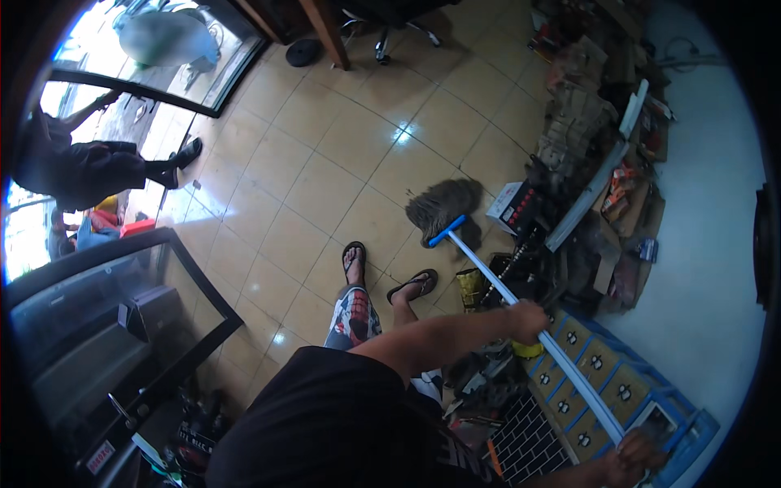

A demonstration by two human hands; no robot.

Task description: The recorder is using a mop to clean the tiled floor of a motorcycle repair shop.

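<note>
A string mop [444,204] with grey strands and a blue crosspiece rests on the tiled floor. Its pale handle [488,274] runs diagonally down to the lower right. My left hand [528,321] grips the handle about midway, with the arm reaching across my body. Near the upper end of the handle, my right hand [637,454] is closed around it, beside a blue-edged drawer unit [595,381]. Close to the mop strands stands a white and black box [512,204].
Boxes and motor parts [579,128] crowd the floor along the right wall. Glass doors [235,320] stand open at left, with a person [91,165] in the doorway. A wooden leg [326,33], black disc [304,53] and wheeled chair [383,46] are at the top.
</note>
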